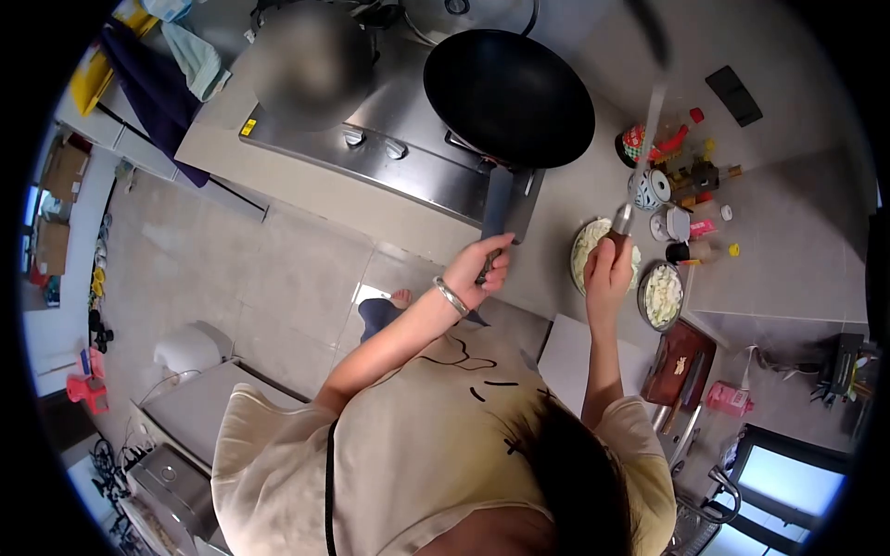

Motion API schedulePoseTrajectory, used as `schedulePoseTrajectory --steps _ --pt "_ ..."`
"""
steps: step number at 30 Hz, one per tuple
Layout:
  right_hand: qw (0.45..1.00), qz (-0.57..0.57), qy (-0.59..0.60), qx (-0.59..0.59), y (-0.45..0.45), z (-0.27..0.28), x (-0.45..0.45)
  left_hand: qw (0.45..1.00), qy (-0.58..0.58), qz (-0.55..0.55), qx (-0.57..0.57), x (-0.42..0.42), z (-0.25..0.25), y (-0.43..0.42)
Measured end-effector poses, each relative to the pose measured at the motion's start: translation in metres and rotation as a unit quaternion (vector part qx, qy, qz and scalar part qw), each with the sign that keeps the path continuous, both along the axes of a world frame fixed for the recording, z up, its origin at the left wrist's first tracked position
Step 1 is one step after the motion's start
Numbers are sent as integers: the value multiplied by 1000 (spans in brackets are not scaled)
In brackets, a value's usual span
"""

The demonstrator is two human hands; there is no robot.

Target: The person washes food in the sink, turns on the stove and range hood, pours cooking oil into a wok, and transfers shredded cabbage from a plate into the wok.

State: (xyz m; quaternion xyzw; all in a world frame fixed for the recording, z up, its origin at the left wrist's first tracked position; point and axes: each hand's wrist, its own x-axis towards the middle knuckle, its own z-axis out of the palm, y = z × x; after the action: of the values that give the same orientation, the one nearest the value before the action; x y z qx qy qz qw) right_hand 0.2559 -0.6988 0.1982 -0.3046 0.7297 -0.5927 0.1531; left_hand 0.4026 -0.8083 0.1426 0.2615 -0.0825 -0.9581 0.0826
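Note:
My left hand [477, 271] is closed around the handle [496, 204] of a black wok [510, 97], which sits over the right side of the stove. The wok's dark inner surface faces me. In my right hand [607, 269] is a long-handled wok spatula [640, 157], gripped by its brown handle. Its metal shaft points up and away, right of the wok, and its dark far end is blurred. Just under and behind my right hand stands a bowl of pale chopped vegetables [590, 250], partly covered by the hand.
Another bowl of chopped vegetables [663, 296] stands to the right, below bottles and jars [652, 189] along the wall. A cutting board [669, 366] with a knife lies nearer me. A blurred round pot or lid [315, 65] covers the left side of the steel stove [408, 171].

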Motion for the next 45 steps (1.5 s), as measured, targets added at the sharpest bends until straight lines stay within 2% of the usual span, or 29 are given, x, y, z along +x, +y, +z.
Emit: schedulePoseTrajectory --steps 2,3,5,6,8,10,11,12,14,15,16,18,19,22,25,31,34,45 --pt "996 -29 11 -87 -9 -15 -2 1000 0 -2 -5 -2 0 0" --pt "1000 13 28 7 -6 -22 -10 1000 3 -4 -2 -2 -1 0" --pt "981 31 -145 126 -9 -3 -14 1000 8 -6 1 -2 -4 -1" --pt "955 38 -233 181 -10 2 -11 1000 -1 -9 1 3 -3 2" --pt "994 24 -80 71 -16 -24 -7 1000 -6 -8 -8 -2 2 -2" --pt "1000 -3 25 -9 -16 -33 8 1000 11 -2 8 -4 0 0" --pt "999 19 29 27 -17 -30 5 1000 16 -2 14 -2 -2 1" --pt "994 37 -67 76 -18 -21 -2 1000 13 -4 15 -2 -2 0" --pt "949 73 -254 170 -17 -3 -15 1000 9 -6 17 -3 -2 -1" --pt "957 63 -165 231 -15 -12 -14 1000 7 -12 14 -2 -1 -3" --pt "978 55 -58 194 -16 -28 -15 1000 8 -15 11 -1 0 -3" --pt "980 35 152 121 -13 -55 -13 1000 0 -15 9 0 2 -2" --pt "978 21 129 161 -17 -36 0 1000 -8 -15 7 0 4 -1" --pt "980 39 99 166 -32 -18 9 1000 -7 -19 10 -1 5 -5" --pt "957 63 109 260 -51 4 13 1000 -11 -25 12 -1 5 -2" --pt "937 44 213 273 -73 12 18 999 -14 -31 15 -2 4 -5" --pt "937 29 255 236 -80 7 14 999 -7 -40 9 -1 2 -7" --pt "935 -44 247 250 -92 -5 24 997 -25 -71 8 2 3 -14"
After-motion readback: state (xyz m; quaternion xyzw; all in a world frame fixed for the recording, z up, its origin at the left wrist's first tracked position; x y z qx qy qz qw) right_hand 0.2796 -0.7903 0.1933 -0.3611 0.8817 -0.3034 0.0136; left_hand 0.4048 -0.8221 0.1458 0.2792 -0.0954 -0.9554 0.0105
